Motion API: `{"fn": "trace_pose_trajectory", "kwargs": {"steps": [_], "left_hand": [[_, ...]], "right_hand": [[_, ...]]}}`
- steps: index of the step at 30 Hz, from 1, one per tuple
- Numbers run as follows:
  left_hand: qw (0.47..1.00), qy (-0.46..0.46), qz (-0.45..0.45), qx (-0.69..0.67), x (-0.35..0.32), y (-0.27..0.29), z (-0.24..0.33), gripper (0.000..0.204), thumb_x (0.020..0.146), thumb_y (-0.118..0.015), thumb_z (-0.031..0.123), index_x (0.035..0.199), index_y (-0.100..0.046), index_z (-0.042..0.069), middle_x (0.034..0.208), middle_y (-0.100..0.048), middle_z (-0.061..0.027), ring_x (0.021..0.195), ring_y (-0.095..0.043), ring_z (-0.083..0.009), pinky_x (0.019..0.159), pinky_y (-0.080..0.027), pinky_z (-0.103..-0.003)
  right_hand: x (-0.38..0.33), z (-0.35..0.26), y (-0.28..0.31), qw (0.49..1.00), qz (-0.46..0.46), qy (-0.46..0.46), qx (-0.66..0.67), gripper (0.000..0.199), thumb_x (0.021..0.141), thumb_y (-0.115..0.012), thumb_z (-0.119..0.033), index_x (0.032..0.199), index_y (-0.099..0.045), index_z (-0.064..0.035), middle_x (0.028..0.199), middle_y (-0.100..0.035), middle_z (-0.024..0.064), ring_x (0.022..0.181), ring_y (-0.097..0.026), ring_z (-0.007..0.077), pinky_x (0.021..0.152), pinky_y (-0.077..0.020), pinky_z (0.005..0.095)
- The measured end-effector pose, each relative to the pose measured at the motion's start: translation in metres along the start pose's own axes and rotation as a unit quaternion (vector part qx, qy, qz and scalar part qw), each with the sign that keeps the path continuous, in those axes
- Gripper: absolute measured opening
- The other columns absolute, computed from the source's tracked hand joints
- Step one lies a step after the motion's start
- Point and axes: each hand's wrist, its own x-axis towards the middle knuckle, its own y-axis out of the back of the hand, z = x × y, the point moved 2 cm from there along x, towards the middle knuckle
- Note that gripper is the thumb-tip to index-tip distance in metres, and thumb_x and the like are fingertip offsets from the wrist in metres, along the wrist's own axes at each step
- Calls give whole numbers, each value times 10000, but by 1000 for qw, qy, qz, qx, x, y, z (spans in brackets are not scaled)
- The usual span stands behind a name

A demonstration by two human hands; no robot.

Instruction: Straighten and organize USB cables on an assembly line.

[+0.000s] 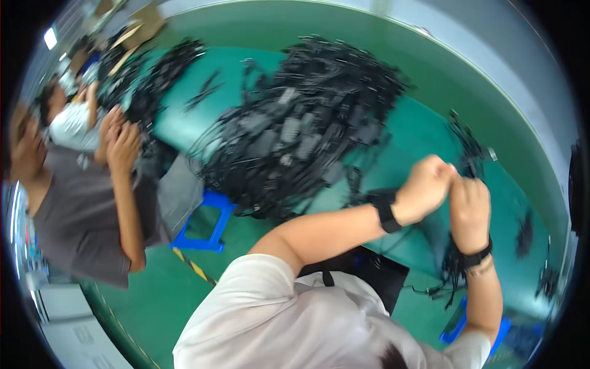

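Note:
My left hand and my right hand meet above the green table, fingertips close together. Both are closed, and what they pinch, if anything, is hidden or too small to make out. Just beyond them lies a small bunch of black cables with a pale connector end. More black cables hang over the near table edge beside my right wrist. To the left of my hands spreads a large heap of black cables with blocky grey and black parts among them. Each wrist wears a dark band.
The green table has a raised green wall behind it. Small dark clusters lie at the right. At left, a person in a dark shirt works beside another cable pile. Blue stools stand below the table edge.

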Motion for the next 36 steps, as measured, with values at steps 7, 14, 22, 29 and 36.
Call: {"fn": "trace_pose_trajectory", "kwargs": {"steps": [7, 14, 22, 29, 36], "left_hand": [[997, -40, -62, 25, -6, 4, 18, 152, 844, -503, 126, 759, -484, 0, 665, -546, -61, 596, -484, -106, 533, -412, -273], [972, -227, 20, 52, -9, 6, 23, 137, 855, -478, 116, 792, -446, -2, 619, -521, -79, 543, -486, -124, 503, -414, -283], [996, -44, 21, -70, 2, 11, 24, 174, 863, -471, 120, 760, -430, -14, 622, -521, -73, 542, -482, -115, 487, -402, -281], [989, -143, -43, 22, -7, 14, 37, 137, 856, -475, 108, 780, -445, -2, 650, -528, -64, 581, -498, -121, 522, -407, -275], [954, -297, -1, 29, -2, 14, 34, 91, 839, -501, 89, 808, -482, 6, 700, -543, -51, 631, -515, -129, 567, -417, -265]], "right_hand": [[-20, 31, -25, 848, 1, -293, 443, 8, 778, -503, -10, 771, -504, -13, 632, -459, 48, 562, -456, 165, 506, -377, 301], [-3, 24, -25, 783, -8, -385, 488, 35, 783, -514, 16, 815, -516, 2, 655, -504, 48, 547, -456, 144, 493, -373, 278], [26, 5, -7, 992, 86, -32, 92, 73, 765, -530, 21, 838, -530, 14, 664, -511, 84, 557, -472, 187, 506, -379, 278], [8, 26, -17, 971, 51, -114, 203, 28, 770, -511, 21, 789, -517, 2, 628, -488, 65, 540, -461, 178, 474, -357, 276], [11, 26, -15, 866, 22, -298, 401, 37, 795, -507, -3, 810, -542, -5, 642, -494, 49, 557, -464, 147, 470, -347, 251]]}}
